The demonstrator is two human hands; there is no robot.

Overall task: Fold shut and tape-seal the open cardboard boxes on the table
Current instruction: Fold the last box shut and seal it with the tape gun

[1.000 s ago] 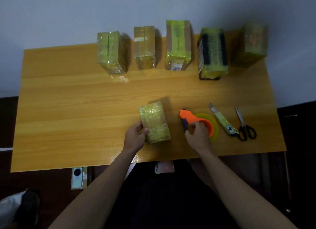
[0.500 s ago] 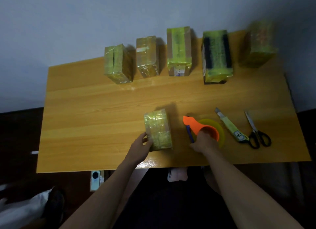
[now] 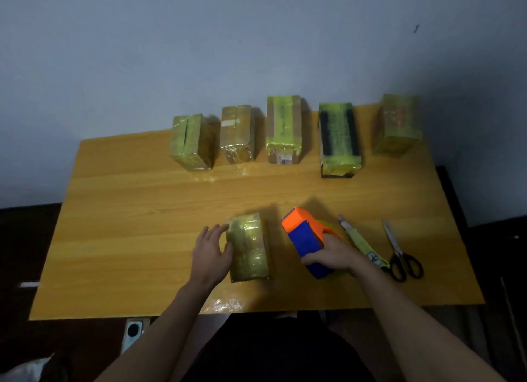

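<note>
**Box steadied, tape dispenser in hand**

Our left hand [image 3: 211, 250] rests with straight fingers against the taped box [image 3: 248, 246] between our hands. Our right hand [image 3: 332, 256] grips the tape dispenser [image 3: 306, 233], tilted above the surface [image 3: 128, 224].

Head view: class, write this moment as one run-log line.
left hand: open, steadying near box | right hand: holds tape dispenser | five boxes along far edge | scissors idle
</note>
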